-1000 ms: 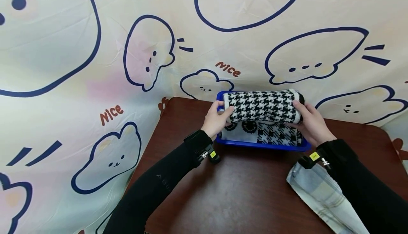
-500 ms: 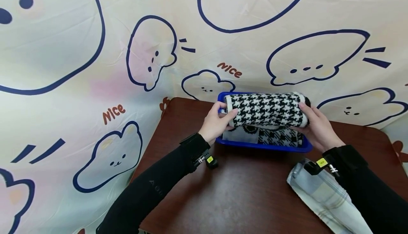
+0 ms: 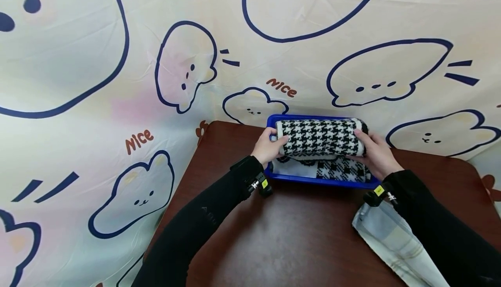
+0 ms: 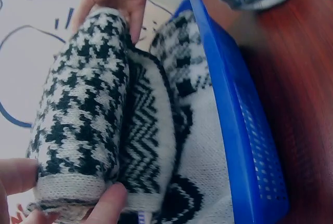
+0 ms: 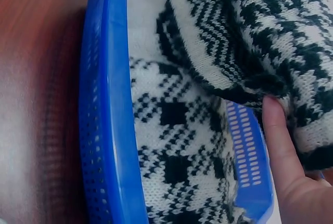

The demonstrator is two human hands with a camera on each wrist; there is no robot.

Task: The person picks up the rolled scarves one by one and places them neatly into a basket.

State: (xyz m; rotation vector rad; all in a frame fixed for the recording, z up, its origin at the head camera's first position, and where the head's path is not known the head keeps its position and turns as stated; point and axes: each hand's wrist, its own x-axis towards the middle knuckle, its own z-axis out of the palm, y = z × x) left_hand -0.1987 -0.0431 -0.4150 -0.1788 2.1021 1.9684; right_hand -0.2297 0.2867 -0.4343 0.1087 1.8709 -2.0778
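A rolled black-and-white houndstooth knit (image 3: 321,137) lies lengthwise between my two hands, over the back part of a blue plastic basket (image 3: 325,181). My left hand (image 3: 267,147) grips the roll's left end, thumb on the front. Its right end is held by my right hand (image 3: 376,155), with the thumb on top and the fingers beneath. Under the roll, a zigzag-patterned knit part (image 4: 148,135) shows in the left wrist view. Another knit (image 5: 174,146), checked and plain white, lies in the basket along its front wall. Whether the roll rests on it is unclear.
A pale folded cloth (image 3: 399,239) lies on the brown table (image 3: 297,235) at the right, partly beneath my right forearm. A cartoon-printed curtain (image 3: 274,61) hangs directly behind the table and basket. The basket's slotted wall (image 5: 244,146) shows in the right wrist view.
The roll has come down slightly toward the basket. It shifted a little right, then back left, with both hands keeping hold of its ends.
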